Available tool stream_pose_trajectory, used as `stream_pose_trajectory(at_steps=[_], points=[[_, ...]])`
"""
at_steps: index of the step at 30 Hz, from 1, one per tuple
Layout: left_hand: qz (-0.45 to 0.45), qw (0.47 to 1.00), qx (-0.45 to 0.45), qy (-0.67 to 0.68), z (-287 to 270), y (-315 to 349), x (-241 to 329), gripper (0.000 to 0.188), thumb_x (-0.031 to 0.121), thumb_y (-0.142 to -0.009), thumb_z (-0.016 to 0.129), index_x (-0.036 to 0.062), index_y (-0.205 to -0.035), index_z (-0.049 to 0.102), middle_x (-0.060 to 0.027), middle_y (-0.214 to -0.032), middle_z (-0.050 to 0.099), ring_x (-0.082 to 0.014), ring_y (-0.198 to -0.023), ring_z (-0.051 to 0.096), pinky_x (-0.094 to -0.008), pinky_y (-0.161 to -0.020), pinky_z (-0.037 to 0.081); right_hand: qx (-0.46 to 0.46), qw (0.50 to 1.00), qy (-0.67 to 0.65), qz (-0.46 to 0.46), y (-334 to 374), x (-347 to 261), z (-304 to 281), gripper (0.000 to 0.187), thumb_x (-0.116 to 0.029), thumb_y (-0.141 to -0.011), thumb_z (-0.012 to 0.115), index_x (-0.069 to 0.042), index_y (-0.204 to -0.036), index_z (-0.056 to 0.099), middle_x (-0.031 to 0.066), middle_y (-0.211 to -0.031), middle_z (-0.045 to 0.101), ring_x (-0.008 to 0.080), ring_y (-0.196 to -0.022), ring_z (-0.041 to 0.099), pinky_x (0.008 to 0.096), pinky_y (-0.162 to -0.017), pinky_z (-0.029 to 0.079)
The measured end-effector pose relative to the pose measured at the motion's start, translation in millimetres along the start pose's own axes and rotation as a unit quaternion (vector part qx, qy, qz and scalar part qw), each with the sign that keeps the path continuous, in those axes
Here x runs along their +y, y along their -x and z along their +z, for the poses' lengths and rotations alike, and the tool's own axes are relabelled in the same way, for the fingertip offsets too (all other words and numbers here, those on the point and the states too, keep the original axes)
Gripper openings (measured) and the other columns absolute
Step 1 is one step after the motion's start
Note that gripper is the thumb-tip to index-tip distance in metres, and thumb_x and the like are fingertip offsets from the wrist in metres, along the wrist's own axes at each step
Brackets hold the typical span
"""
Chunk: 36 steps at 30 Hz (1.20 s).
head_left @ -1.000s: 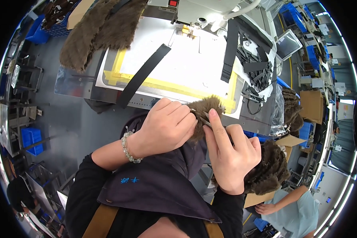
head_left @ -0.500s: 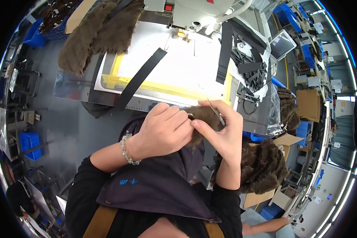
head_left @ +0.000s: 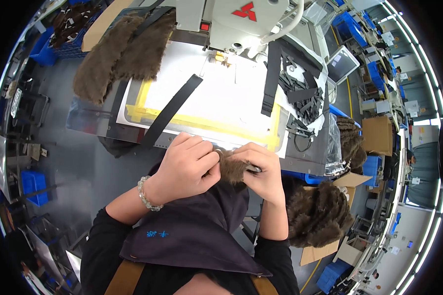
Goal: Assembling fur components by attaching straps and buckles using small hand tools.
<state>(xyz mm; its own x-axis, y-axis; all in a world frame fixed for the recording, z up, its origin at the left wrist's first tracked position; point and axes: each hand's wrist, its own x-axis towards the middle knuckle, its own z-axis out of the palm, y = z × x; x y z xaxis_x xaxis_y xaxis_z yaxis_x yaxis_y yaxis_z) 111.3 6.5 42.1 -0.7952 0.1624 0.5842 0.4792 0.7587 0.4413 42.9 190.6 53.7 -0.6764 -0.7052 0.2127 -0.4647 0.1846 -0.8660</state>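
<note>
Both my hands are closed on a small brown fur piece [head_left: 231, 169], held just in front of the sewing table's near edge. My left hand [head_left: 184, 167], with a beaded bracelet at the wrist, pinches its left end. My right hand [head_left: 263, 173] grips the right end, fingers curled over it. A bit of a slim metal tool [head_left: 253, 168], apparently thread snips, shows in the right hand; most of it is hidden. Beyond the hands, a black strap [head_left: 172, 110] lies slanting across the white sewing plate [head_left: 206, 103], which is edged with yellow tape.
A sewing machine head [head_left: 246, 22] stands over the plate. Larger brown fur pieces [head_left: 142, 54] lie at the far left. Short black strap pieces [head_left: 302, 98] are heaped at the right, near a tablet-like screen [head_left: 343, 65]. More brown fur [head_left: 320, 216] is piled by my right elbow.
The right hand has closed in from an open grip, fingers now curled on the fur. The snips' blades, pointing up before, are mostly hidden. Both hands have shifted slightly left.
</note>
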Motion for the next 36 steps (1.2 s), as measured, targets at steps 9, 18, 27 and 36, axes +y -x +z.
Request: stream_pose_trajectory(at_steps=[9,18,27,36], points=[[-0.131,0.928,-0.14,0.319,0.7,7.8,-6.8,0.017,0.002,-0.066,0.061,0.0059,-0.082,0.055,-0.0056,-0.092,0.062,-0.0268,-0.085,0.06,-0.0349,-0.075,0.047,-0.049,0.999,-0.002,-0.002,13.5,-2.9,-0.3,0.032,0.01,-0.051,0.056,0.0,-0.081,0.063,0.009,-0.076,0.06,0.0243,-0.068,0.06,0.028,-0.063,0.047],[-0.049,0.957,-0.073,0.278,10.7,7.9,-0.7,0.015,0.003,-0.062,0.058,0.0039,-0.076,0.052,-0.0096,-0.071,0.056,-0.0284,-0.071,0.056,-0.0363,-0.065,0.044,0.006,0.997,0.072,0.019,23.2,3.4,4.8,0.022,0.007,-0.054,0.056,0.004,-0.075,0.061,0.009,-0.071,0.059,0.0154,-0.061,0.055,0.0218,-0.056,0.04],[-0.016,0.975,-0.094,0.198,14.2,14.3,-4.7,0.008,0.005,-0.062,0.059,0.0037,-0.069,0.055,-0.0095,-0.071,0.055,-0.0274,-0.069,0.055,-0.0346,-0.067,0.044,0.022,0.998,0.05,0.029,27.1,3.7,12.4,0.025,0.009,-0.051,0.054,0.004,-0.075,0.061,0.0093,-0.072,0.06,0.0151,-0.057,0.052,0.0214,-0.054,0.038],[0.049,0.994,-0.055,0.081,20.1,14.2,-1.1,0.007,0.01,-0.066,0.058,0.0037,-0.069,0.057,-0.0077,-0.072,0.056,-0.025,-0.072,0.056,-0.0333,-0.068,0.044,0.047,0.997,0.03,0.061,33.1,6.3,13.9,0.022,0.008,-0.051,0.057,0.004,-0.072,0.06,0.0095,-0.068,0.059,0.0148,-0.056,0.052,0.0207,-0.053,0.037]])
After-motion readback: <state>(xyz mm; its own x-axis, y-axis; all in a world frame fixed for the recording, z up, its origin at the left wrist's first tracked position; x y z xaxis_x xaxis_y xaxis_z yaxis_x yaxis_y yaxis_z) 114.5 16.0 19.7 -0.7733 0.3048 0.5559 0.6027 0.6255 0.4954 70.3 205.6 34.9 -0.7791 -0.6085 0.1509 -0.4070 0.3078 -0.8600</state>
